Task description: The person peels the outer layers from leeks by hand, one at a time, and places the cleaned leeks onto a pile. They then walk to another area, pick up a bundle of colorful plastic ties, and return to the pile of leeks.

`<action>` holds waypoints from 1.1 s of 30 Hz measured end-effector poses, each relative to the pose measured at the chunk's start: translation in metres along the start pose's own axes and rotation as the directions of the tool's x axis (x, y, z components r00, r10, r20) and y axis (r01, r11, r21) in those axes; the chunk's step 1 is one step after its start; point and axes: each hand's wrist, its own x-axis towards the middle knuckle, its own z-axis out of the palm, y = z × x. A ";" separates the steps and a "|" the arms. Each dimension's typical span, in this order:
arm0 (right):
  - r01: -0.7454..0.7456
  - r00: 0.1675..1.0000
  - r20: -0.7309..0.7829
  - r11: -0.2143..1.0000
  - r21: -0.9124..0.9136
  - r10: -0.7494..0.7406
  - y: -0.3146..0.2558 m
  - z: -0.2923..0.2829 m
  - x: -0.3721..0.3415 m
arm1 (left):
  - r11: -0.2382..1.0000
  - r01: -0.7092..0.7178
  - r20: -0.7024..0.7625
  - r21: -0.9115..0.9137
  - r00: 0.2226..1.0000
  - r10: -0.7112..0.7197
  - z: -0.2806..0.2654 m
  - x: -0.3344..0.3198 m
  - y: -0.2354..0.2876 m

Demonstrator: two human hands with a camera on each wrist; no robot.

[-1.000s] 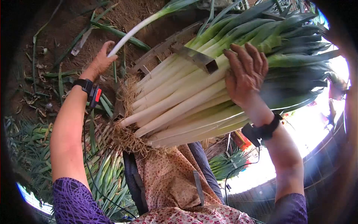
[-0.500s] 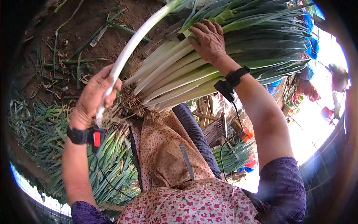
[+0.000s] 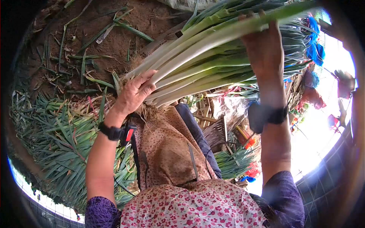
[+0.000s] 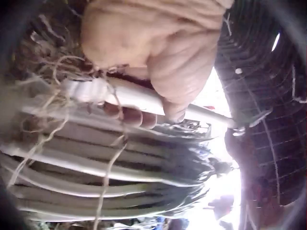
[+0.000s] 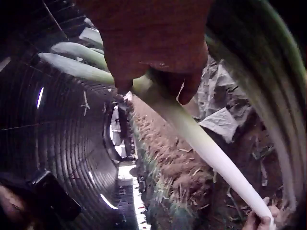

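A single long leek (image 3: 194,47) with a white shank is held slanting over a stack of leeks (image 3: 201,78). My left hand (image 3: 131,94) grips its white root end, and in the left wrist view the thumb and curled fingers close round the shank (image 4: 136,97), with thin roots hanging beside it. Farther up, my right hand (image 3: 263,47) grips the leek where white turns to green; the right wrist view shows fingers around the stem (image 5: 184,124). The stack lies with its roots (image 3: 150,112) toward my left and its dark green leaves toward the right.
A metal frame bar (image 3: 178,34) stands at the stack's far side. Loose leaves (image 3: 91,57) litter the brown soil. A big heap of leeks (image 3: 57,140) lies at the lower left, with a smaller green bunch (image 3: 237,163) right of my apron (image 3: 167,152).
The left hand has moved right, bringing the leek from the left over the stack. The right hand has left the stack's top, moved right and taken hold of that leek's upper part.
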 end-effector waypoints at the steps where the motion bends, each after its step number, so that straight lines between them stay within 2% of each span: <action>1: -0.013 0.999 -0.028 0.998 0.064 0.015 0.003 -0.015 -0.014 | 1.000 -0.014 -0.044 -0.003 0.999 0.014 0.008 0.004 -0.020; 2: -0.034 0.999 -0.037 0.998 0.050 0.036 0.009 -0.029 -0.023 | 1.000 -0.028 -0.086 -0.005 0.996 0.027 0.017 0.007 -0.041; 5: -0.116 0.990 -0.084 0.993 0.004 0.116 0.040 -0.081 -0.042 | 0.958 0.008 -0.187 0.285 0.981 0.047 0.045 0.011 -0.070; 7: -0.164 0.980 -0.115 0.986 -0.026 0.160 0.064 -0.112 -0.033 | 0.929 0.064 -0.278 0.364 0.959 0.043 0.062 0.016 -0.101; 10: -0.325 0.920 -0.308 0.910 -0.257 0.241 0.081 -0.120 -0.027 | 0.863 0.135 -0.367 0.486 0.928 0.062 0.074 0.017 -0.108; 11: -0.337 0.893 -0.391 0.909 -0.246 0.226 0.081 -0.116 -0.030 | 0.846 0.148 -0.374 0.512 0.925 0.065 0.077 0.018 -0.112; 14: -0.350 0.845 -0.533 0.800 -0.487 0.045 0.080 -0.133 -0.038 | 0.830 0.174 -0.377 0.530 0.925 0.047 0.078 0.017 -0.121; 15: -0.192 0.872 -0.466 0.772 -0.605 -0.148 0.080 -0.134 -0.042 | 0.830 0.179 -0.374 0.528 0.927 0.038 0.077 0.015 -0.121; 16: 0.010 0.909 -0.238 0.587 -0.810 -0.343 0.080 -0.133 -0.040 | 0.811 0.184 -0.373 0.556 0.927 0.045 0.078 0.014 -0.122; 17: 0.216 0.883 0.035 0.338 -0.916 -0.469 0.077 -0.125 -0.036 | 0.789 0.191 -0.371 0.583 0.927 0.050 0.080 0.012 -0.122; 18: 0.405 0.796 0.320 0.058 -0.913 -0.514 0.072 -0.111 -0.032 | 0.765 0.198 -0.369 0.612 0.928 0.055 0.081 0.010 -0.124; 19: 0.404 0.825 0.373 -0.019 -0.915 -0.425 0.068 -0.093 -0.030 | 0.777 0.148 -0.356 0.612 0.929 0.104 0.079 0.008 -0.130; 22: 0.509 0.721 0.645 -0.439 -0.740 -0.253 0.085 -0.080 -0.006 | 0.725 0.180 -0.403 0.665 0.904 0.145 0.081 0.006 -0.133; 23: 0.458 0.814 0.575 -0.516 -0.723 -0.083 0.095 -0.091 -0.003 | 0.717 0.238 -0.418 0.655 0.905 0.081 0.082 0.003 -0.132; 26: 0.411 0.806 0.578 -0.577 -0.706 -0.133 0.115 -0.102 -0.010 | 0.650 0.291 -0.552 0.702 0.800 0.237 0.075 -0.022 -0.123; 30: 0.412 0.822 0.565 -0.606 -0.681 -0.076 0.107 -0.097 -0.014 | 0.756 0.381 -0.724 0.532 0.668 0.172 0.074 -0.065 -0.155; 33: 0.387 0.838 0.540 -0.614 -0.688 -0.076 0.107 -0.096 -0.015 | 0.858 0.422 -0.764 0.292 0.642 -0.055 0.082 -0.062 -0.153</action>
